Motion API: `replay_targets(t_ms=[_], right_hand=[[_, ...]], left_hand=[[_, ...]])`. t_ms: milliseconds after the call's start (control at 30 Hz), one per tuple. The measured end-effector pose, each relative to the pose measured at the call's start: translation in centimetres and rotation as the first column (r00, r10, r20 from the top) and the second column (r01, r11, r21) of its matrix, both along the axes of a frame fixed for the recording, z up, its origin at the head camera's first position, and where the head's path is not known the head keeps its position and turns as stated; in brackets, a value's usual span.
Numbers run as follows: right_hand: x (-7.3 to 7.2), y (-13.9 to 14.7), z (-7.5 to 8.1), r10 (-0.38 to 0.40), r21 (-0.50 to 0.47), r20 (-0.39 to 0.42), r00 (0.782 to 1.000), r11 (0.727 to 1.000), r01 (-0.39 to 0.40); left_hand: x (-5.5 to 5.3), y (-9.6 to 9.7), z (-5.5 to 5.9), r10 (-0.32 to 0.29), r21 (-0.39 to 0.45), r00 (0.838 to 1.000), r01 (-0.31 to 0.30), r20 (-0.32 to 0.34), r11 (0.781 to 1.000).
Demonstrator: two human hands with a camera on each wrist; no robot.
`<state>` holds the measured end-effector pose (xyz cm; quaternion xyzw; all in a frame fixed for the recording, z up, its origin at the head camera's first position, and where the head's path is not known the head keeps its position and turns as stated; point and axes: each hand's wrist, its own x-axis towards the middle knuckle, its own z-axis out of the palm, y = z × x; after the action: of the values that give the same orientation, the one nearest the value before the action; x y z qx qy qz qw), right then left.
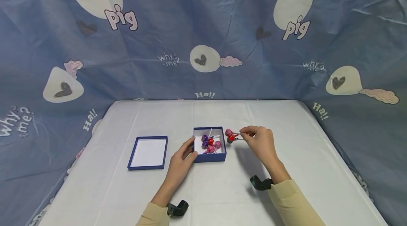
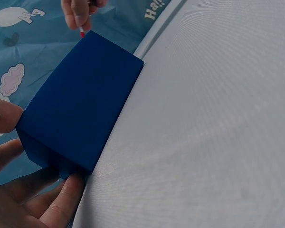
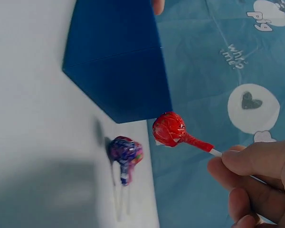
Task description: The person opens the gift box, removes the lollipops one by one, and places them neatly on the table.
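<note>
A blue open box [image 1: 210, 157] with a white inside stands on the table and holds several wrapped lollipops, purple, red and pink. My left hand [image 1: 180, 164] holds the box at its left side, thumb near the front corner and fingers along the wall. To the right of the box, my right hand [image 1: 263, 144] pinches a red lollipop [image 3: 169, 129] by its white stick, between thumb and index finger. The red candy head is close to the box's right wall, raised above the table. Beneath it lie more lollipops [image 3: 126, 151] in purple and pink wrappers, sticks pointing right in the head view.
A shallow blue-rimmed lid [image 1: 147, 152], white inside, lies to the left of the box. The white table [image 1: 219, 190] carries everything. Behind it hangs a blue printed curtain [image 1: 178, 88]. Each wrist wears a black camera band [image 1: 178, 208].
</note>
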<state>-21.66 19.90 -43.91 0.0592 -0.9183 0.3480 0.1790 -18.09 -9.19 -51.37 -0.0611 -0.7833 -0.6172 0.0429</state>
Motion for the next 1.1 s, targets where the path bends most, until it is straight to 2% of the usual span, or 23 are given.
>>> replay_targets(t_ms=[267, 500, 600, 867, 1100], right_hand=[[0.1, 0.4, -1.2, 0.025, -0.043, 0.072, 0.997, 0.999, -0.022], [-0.2, 0.5, -2.0, 0.051, -0.087, 0.129, 0.990, 0.995, -0.040], [-0.5, 0.6, -2.5, 0.063, -0.100, 0.150, 0.987, 0.994, -0.048], [-0.9, 2.0, -3.8, 0.071, -0.093, 0.216, 0.974, 0.994, -0.052], [-1.2, 3.2, -4.6, 0.137, -0.042, 0.264, 0.955, 0.991, -0.130]], left_hand=[[0.1, -0.1, 0.4, 0.012, 0.000, 1.000, -0.012, 0.012, 1.000], [1.3, 0.1, 3.4, 0.000, 0.003, 1.000, 0.000, 0.030, 1.000], [1.5, 0.2, 4.1, 0.000, 0.003, 1.000, 0.000, 0.027, 1.000], [1.3, 0.7, 3.8, 0.009, 0.007, 1.000, -0.009, 0.027, 1.000], [1.6, 0.7, 4.0, 0.009, -0.004, 0.999, -0.009, 0.036, 1.000]])
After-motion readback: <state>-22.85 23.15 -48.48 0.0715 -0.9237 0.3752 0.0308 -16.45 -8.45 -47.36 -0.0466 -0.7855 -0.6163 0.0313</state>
